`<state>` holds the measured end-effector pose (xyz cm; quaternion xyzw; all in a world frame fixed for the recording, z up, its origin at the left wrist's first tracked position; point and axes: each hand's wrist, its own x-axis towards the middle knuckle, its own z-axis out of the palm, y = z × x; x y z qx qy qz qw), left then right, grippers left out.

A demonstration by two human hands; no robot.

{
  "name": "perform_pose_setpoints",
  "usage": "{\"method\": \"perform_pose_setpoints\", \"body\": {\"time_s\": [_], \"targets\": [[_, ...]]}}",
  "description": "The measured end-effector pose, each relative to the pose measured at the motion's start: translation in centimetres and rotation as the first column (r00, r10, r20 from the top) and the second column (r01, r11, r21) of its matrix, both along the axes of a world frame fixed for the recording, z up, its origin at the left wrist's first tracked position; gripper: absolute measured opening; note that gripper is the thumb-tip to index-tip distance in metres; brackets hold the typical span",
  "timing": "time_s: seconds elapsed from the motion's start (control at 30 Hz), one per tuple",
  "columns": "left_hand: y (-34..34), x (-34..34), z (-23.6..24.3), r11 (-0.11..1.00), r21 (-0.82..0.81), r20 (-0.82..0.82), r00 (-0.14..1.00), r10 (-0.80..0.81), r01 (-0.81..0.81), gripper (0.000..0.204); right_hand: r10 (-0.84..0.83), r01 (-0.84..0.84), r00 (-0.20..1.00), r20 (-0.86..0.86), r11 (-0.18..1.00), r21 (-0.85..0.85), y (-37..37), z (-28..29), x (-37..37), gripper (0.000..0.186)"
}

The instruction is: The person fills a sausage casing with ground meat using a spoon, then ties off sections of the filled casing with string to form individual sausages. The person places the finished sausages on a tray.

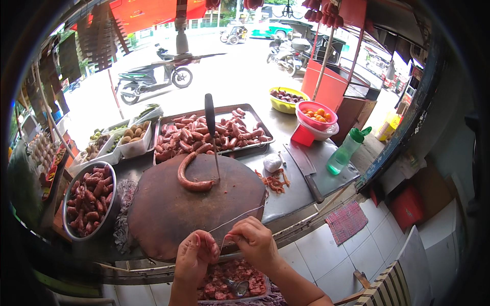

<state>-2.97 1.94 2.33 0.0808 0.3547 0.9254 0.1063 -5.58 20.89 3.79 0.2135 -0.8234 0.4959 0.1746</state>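
My left hand (196,253) and my right hand (254,244) come together at the near edge of a round wooden chopping block (153,209). Both have their fingers pinched on a thin pale string (237,217), whose loose part trails over the block to the right. A curved length of sausage (185,176) rests on the block. Beside its end a dark-handled knife (210,117) stands upright, tip down on the wood. Under my hands is a clear plastic tub (268,288) of chopped red meat (217,285), with a metal spoon (239,288) lying in it.
Behind the block lies a metal tray (268,133) heaped with sausages; a metal bowl (115,199) of more stands left. A cleaver (302,162), a green bottle (344,153) and scraps of casing (276,182) are at right. Farther back are basins (283,106) of produce and a parked scooter (153,76).
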Motion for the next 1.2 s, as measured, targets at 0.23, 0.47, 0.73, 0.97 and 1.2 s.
{"method": "perform_pose_setpoints", "body": {"time_s": [0.23, 0.47, 0.73, 0.97, 1.2], "targets": [[-1.6, 1.3, -0.7, 0.694, -0.662, 0.216, 0.959, -0.185, 0.283, 0.02, 0.389, -0.3, 0.869, 0.306, 0.906, -0.299, -1.4, -1.7, -0.4, 0.009], [1.2, 1.5, -2.5, 0.483, -0.689, -0.543, 0.826, 0.15, -0.541, 0.03, 0.309, -0.25, 0.933, 0.183, 0.925, -0.287, -2.0, -3.3, 1.0, 0.016], [2.9, 2.2, -1.8, 0.256, -0.596, -0.72, 0.648, 0.248, -0.761, 0.019, 0.551, -0.021, 0.668, 0.5, 0.686, -0.728, -1.9, -1.0, 1.4, 0.018], [2.2, 2.2, -2.2, 0.452, -0.582, -0.606, 0.731, 0.313, -0.676, 0.01, 0.39, 0.028, 0.63, 0.672, 0.853, -0.521, -0.9, -1.2, 1.1, 0.015], [1.2, 1.5, -2.9, 0.983, -0.091, 0.134, 0.976, 0.172, -0.161, 0.004, 0.175, -0.175, 0.984, -0.004, 0.976, -0.127, -2.1, -3.2, 1.7, 0.018]]}}
